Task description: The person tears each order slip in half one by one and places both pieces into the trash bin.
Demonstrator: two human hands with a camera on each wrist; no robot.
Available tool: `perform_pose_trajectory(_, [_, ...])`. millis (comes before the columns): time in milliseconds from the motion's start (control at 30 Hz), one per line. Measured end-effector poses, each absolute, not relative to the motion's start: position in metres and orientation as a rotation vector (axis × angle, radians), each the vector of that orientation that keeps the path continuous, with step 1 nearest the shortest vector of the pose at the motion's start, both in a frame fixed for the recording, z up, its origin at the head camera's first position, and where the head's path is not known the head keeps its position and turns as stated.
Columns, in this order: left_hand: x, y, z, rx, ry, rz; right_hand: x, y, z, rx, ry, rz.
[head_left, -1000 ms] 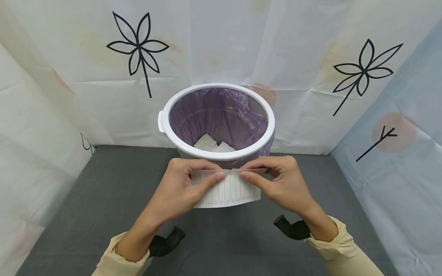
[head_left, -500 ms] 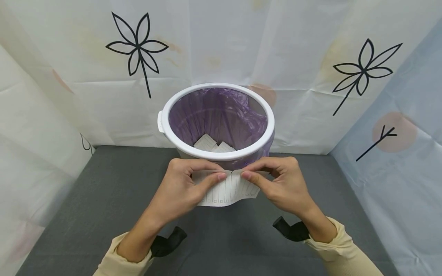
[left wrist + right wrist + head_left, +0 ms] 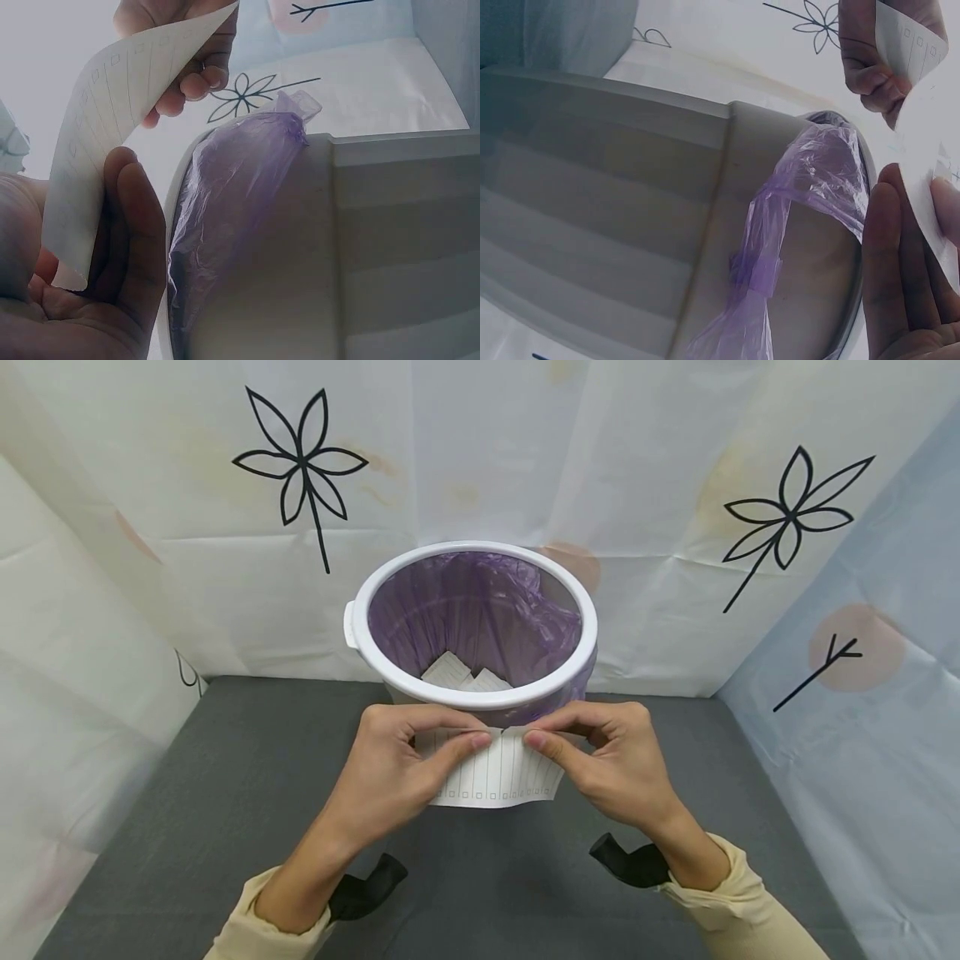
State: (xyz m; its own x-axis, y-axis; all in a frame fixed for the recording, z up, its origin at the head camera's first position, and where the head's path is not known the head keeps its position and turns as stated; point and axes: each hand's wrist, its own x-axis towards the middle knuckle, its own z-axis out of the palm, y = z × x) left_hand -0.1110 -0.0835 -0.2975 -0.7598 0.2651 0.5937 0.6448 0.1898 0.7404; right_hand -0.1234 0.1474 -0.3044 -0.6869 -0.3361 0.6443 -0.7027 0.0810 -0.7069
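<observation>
A white sheet of paper (image 3: 491, 777) with thin ruled lines and a row of small squares hangs just in front of the bin. My left hand (image 3: 405, 768) pinches its upper edge between thumb and index finger. Close beside it, my right hand (image 3: 600, 760) pinches the same edge. A small notch shows in the edge between the two thumbs. Behind the hands stands a white-rimmed trash bin (image 3: 360, 627) lined with a purple plastic bag (image 3: 487, 602). Pieces of ruled paper (image 3: 447, 670) lie inside it. In the left wrist view, the paper (image 3: 112, 97) curves between both hands.
The bin stands on a dark grey tabletop (image 3: 480, 893), close to a white cloth backdrop (image 3: 480, 460) with black flower drawings. More cloth hangs at the left and right sides. Black straps (image 3: 367, 889) sit on both wrists.
Both hands hold nearly the same place and grip. The lower right part of the paper has bent inward and shifted slightly; the notch stays between the thumbs.
</observation>
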Motion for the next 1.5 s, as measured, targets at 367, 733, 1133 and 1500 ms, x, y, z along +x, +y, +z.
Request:
perform_pose_trajectory(367, [-0.114,-0.085,-0.298,-0.863,-2.063,-1.586,-0.124,0.147,-0.303,1.008,-2.013,1.671])
perform_pose_trajectory(733, [-0.116,-0.092,-0.297,-0.799,-2.069,-1.550,-0.126,0.151,-0.299,0.937,-1.918,1.725])
perform_pose_trajectory(1133, [-0.114,-0.104,-0.285,-0.739,-2.051,-1.517,-0.129,0.163,-0.288,0.862,-1.901,1.681])
perform_pose_trajectory(1500, [-0.125,-0.118,-0.249,-0.667,-2.133,-1.469,-0.136,0.172,-0.257,0.822,-1.932,1.705])
